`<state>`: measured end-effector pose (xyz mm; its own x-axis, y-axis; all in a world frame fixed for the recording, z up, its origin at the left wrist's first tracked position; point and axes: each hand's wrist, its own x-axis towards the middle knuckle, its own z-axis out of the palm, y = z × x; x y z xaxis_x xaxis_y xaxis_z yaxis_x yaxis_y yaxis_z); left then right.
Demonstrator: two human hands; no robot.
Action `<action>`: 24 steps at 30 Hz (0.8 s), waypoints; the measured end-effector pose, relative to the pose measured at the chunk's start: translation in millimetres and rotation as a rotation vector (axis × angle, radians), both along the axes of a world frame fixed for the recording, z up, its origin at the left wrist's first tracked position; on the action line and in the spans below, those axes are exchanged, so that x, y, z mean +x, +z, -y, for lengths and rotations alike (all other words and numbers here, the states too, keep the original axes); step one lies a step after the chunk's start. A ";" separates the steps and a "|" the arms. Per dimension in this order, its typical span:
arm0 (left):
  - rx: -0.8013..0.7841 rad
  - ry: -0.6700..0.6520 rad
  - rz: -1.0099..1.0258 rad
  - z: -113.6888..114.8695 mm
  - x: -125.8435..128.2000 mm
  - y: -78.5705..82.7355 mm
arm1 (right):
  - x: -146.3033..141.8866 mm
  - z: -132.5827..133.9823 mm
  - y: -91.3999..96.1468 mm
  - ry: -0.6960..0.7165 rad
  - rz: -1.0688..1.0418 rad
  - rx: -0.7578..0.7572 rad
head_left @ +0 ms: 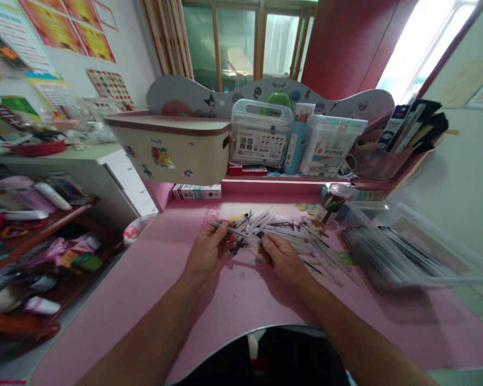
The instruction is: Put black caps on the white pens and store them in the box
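Observation:
A loose pile of several white and grey pens (290,230) lies on the pink desk (177,279), just beyond both hands. My left hand (206,252) has its fingers curled round one thin pen that sticks out to the right. My right hand (282,258) rests on the near edge of the pile with its fingers bent onto the pens. The two hands sit close together, almost touching.
A clear plastic tray (406,252) with dark pens lies to the right. A pen cup (332,199), a cream storage box (173,147) and marker cases (260,136) stand on the rear shelf. Cluttered shelves (28,236) line the left side.

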<state>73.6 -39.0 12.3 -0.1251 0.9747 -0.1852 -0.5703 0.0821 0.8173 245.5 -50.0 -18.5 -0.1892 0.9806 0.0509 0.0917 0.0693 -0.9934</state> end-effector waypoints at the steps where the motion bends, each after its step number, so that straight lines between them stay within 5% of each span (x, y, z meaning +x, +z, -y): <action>1: -0.003 0.004 -0.001 0.3 0.0 1.4 | 0.2 -0.1 -0.4 -0.007 0.000 0.007; 10: 0.004 -0.010 -0.027 0.3 -0.6 2.6 | 1.3 -0.9 2.5 -0.015 -0.008 0.013; 18: 0.026 -0.099 -0.142 -4.6 -5.5 -4.5 | -4.6 5.5 3.5 -0.026 -0.277 -0.117; 24: 0.149 -0.284 -0.447 -4.1 -9.7 -5.3 | -0.6 3.4 8.6 0.078 0.012 0.072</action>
